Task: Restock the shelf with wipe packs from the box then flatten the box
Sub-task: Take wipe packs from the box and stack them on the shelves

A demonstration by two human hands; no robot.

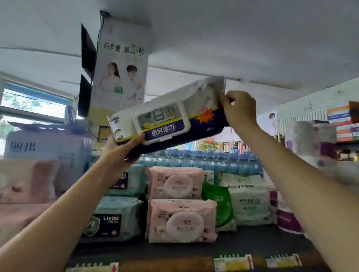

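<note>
I hold a white and dark blue wipe pack (171, 116) with a flip lid up in the air above the shelf (251, 243), tilted with its right end higher. My left hand (122, 151) grips its lower left end from below. My right hand (239, 112) pinches the crinkled seal at its upper right end. On the shelf below stand two stacked pink wipe packs (180, 204), pale blue packs (115, 218) to their left and green and white packs (240, 201) to their right. The box is not in view.
Large pink tissue bundles (16, 179) fill the left side. Blue-capped water bottles (204, 159) line up behind the shelf. A hanging poster (120, 72) and two dark screens (86, 70) are overhead at the left. Price tags (233, 262) run along the shelf's front edge. Shelves with boxes (349, 122) stand at the right.
</note>
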